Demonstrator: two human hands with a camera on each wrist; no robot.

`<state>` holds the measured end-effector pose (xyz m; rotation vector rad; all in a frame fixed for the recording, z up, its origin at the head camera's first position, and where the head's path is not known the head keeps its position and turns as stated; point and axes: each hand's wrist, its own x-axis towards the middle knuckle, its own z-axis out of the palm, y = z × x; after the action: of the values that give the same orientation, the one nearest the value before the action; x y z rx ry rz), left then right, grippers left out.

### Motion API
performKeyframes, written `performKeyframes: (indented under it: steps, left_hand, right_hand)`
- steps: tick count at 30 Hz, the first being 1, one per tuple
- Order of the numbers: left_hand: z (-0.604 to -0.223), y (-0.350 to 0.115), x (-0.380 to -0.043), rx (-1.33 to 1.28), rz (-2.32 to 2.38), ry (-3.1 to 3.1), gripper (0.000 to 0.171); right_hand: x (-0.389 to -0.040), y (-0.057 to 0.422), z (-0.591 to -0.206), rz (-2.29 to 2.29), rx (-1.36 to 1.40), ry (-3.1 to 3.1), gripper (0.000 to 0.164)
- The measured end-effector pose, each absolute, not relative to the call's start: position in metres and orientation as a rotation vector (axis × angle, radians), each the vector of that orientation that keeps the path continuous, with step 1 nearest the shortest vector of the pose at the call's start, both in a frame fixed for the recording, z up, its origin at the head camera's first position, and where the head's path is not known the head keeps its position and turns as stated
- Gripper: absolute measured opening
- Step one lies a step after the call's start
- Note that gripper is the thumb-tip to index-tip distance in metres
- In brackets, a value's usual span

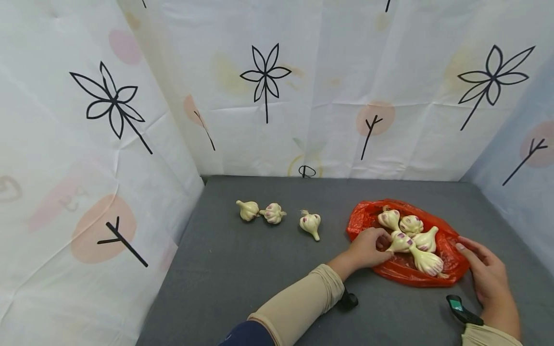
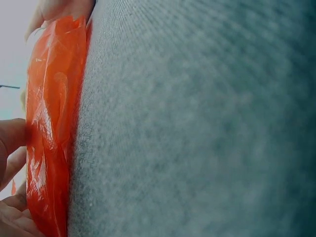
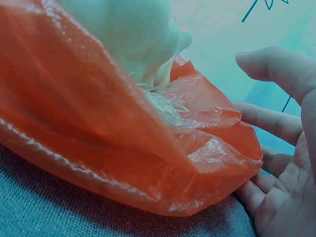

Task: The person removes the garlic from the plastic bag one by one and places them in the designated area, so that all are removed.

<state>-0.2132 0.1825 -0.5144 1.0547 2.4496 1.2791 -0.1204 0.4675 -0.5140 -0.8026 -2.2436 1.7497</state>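
Observation:
A red plastic bag (image 1: 389,275) lies opened out on the grey table, with several pale garlic bulbs inside. At its left side my left hand (image 1: 368,249) reaches over the rim and pinches the stem end of a purple-marked garlic bulb (image 1: 401,241). My right hand (image 1: 488,269) is at the bag's right edge, its fingers against the outside of the plastic and its thumb standing away. Close to that side, a garlic bulb (image 3: 133,39) with a tuft of roots shows above the bag's wall. The left wrist view shows my fingers (image 2: 12,136) beside the red plastic.
To the left on the table (image 1: 242,278) lie three loose bulbs: a garlic bulb (image 1: 248,210), another bulb (image 1: 273,213) next to it, and a third bulb (image 1: 310,224) nearer the bag. Printed white cloth (image 1: 320,129) stands around the back and sides.

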Motion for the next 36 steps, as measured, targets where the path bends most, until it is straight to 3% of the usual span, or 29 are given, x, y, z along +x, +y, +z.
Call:
performKeyframes:
  steps: [10, 19, 28, 36]
  left_hand:
    - [-0.5172, 0.1859, -0.2129, 0.997, 1.291, 2.480, 0.020]
    - [-0.5143, 0.1881, -0.2105, 0.923, 1.210, 2.564, 0.025]
    - [-0.5094, 0.1899, -0.2086, 0.870, 1.048, 2.669, 0.019]
    - [-0.5155, 0.1887, -0.2108, 0.898, 1.191, 2.602, 0.014]
  right_hand:
    - [-0.1201, 0.4673, -0.5146, 1.787, -0.792, -2.202, 0.042]
    - [-0.1204, 0.4680, -0.5149, 1.757, -0.800, -2.235, 0.043]
    - [-0.1191, 0.4675, -0.5152, 1.779, -0.761, -2.219, 0.038]
    - [-0.1197, 0.4682, -0.5157, 1.755, -0.794, -2.237, 0.041]
